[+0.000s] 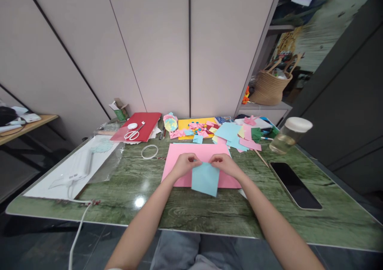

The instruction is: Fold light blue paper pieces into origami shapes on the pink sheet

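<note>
A light blue square of paper hangs between my two hands, above a large pink sheet that lies on the table. My left hand pinches its upper left corner. At the upper right corner, my right hand pinches it too. The lower edge of the blue paper reaches past the near edge of the pink sheet. Fingertips cover the top corners, so any fold there is hidden.
Small folded papers lie on a yellow sheet at the back. Scissors rest on a red folder. Loose blue papers, a phone and a lidded jar stand or lie rightward. A white charger is leftward.
</note>
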Demonstrator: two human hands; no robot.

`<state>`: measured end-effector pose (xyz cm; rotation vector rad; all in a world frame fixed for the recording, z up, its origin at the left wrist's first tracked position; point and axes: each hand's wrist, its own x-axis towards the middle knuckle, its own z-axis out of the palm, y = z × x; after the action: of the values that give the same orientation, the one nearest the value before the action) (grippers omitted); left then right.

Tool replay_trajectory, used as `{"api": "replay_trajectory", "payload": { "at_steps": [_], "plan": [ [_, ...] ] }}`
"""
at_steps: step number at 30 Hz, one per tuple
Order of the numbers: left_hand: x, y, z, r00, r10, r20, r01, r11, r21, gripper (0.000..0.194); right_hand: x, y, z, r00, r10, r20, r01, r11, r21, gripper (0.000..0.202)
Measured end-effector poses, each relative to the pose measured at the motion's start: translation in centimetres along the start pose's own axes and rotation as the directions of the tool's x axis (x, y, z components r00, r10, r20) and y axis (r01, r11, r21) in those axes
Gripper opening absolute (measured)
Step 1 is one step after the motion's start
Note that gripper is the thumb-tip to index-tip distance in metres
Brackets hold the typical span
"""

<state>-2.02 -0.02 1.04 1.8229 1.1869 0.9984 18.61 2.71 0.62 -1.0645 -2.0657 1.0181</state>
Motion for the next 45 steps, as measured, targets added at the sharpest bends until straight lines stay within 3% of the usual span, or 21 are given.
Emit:
{"api": "replay_trajectory", "payload": {
  "at_steps": [5,11,15,25,28,32,34,37,41,45],
  "plan": [
    [0.1,-0.6,-0.7,0.998,-0.066,-0.024,0.065,0.997,-0.049,0.021,-0.2,0.1,-0.5,0.998,0.005,-0.068,-0.007,0.999,-0.039,0.013],
    [-0.2,-0.2,0.5,0.998,0.005,0.061,-0.005,1.0,0.007,0.02,-0.3,-1.4,1.4,0.997,-0.072,-0.021,0.071,0.997,-0.033,0.01],
    [-0.2,0.0,0.6,0.999,0.008,0.05,-0.006,1.0,-0.022,0.018,-0.2,-1.2,1.6,0.998,-0.049,-0.047,0.048,0.999,-0.018,0.008],
    [0.6,-0.9,-2.6,0.99,-0.06,-0.129,0.04,0.987,-0.157,0.02,-0.4,0.6,-1.5,0.999,0.01,-0.039,-0.011,0.999,-0.035,0.007],
    [0.6,-0.7,-3.0,0.991,-0.086,-0.102,0.059,0.968,-0.243,0.019,-0.3,0.9,-1.8,0.997,0.065,-0.029,-0.062,0.993,0.104,0.008],
    [0.1,0.2,-1.8,0.994,-0.023,0.104,0.059,0.932,-0.356,0.013,-0.6,-0.7,-0.1,0.983,0.16,0.084,-0.181,0.898,0.401,0.024],
    [-0.2,0.7,-0.7,0.985,0.01,0.172,0.057,0.922,-0.382,0.011,-0.8,-1.9,1.1,0.97,0.124,0.21,-0.218,0.828,0.517,0.028],
    [-0.3,0.9,0.9,0.984,0.012,0.178,0.061,0.917,-0.394,0.011,-1.0,-2.9,2.1,0.941,0.097,0.324,-0.286,0.738,0.611,0.029],
    [-0.4,0.4,2.0,0.985,-0.041,0.169,0.114,0.888,-0.446,0.022,-0.8,-2.9,2.1,0.937,0.122,0.327,-0.314,0.707,0.633,0.034],
    [-0.6,-0.2,2.0,0.966,-0.169,0.197,0.244,0.852,-0.464,0.048,-0.6,-2.2,2.1,0.944,0.11,0.313,-0.301,0.679,0.669,0.038]
  ]
}}
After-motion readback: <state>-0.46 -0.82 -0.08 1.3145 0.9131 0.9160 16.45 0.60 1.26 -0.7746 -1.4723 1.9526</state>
